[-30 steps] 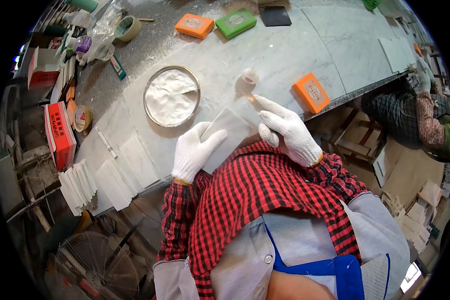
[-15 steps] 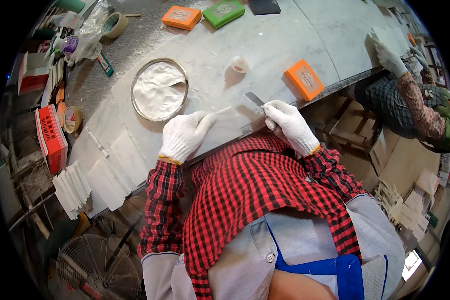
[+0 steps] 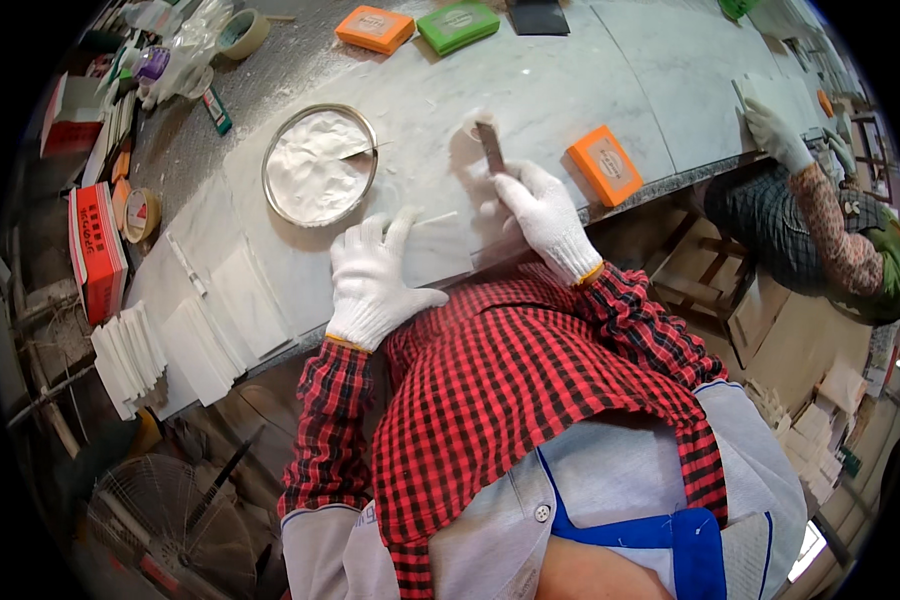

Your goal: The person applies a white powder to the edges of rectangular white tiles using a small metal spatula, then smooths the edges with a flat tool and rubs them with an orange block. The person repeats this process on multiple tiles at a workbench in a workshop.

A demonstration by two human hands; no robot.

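Observation:
My left hand [image 3: 378, 275], in a white knit glove, lies at the near edge of the pale marble table [image 3: 570, 70]. Its fingers are spread, the thumb stretched to the right, over a flat pale piece [image 3: 440, 252]. A thin white strip [image 3: 436, 217] runs out beside the fingertips. My right hand [image 3: 542, 215], gloved alike, grips a flat metal scraper blade [image 3: 489, 147] that points away from me. The blade's tip overlaps a small white round object [image 3: 478, 122]. Left of it stands a round metal-rimmed dish [image 3: 320, 165] with crumpled white material in it.
Orange boxes [image 3: 605, 165] [image 3: 374, 29] and a green box [image 3: 457, 26] lie on the table. White flat strips [image 3: 205, 340] are stacked at the left, near a red box [image 3: 98, 254] and tape roll [image 3: 141, 214]. Another person's gloved hand [image 3: 778, 135] works at far right.
My right hand has moved left and away from me, and the blade has turned to point more forward. My left hand has opened, its thumb now stretched toward the right.

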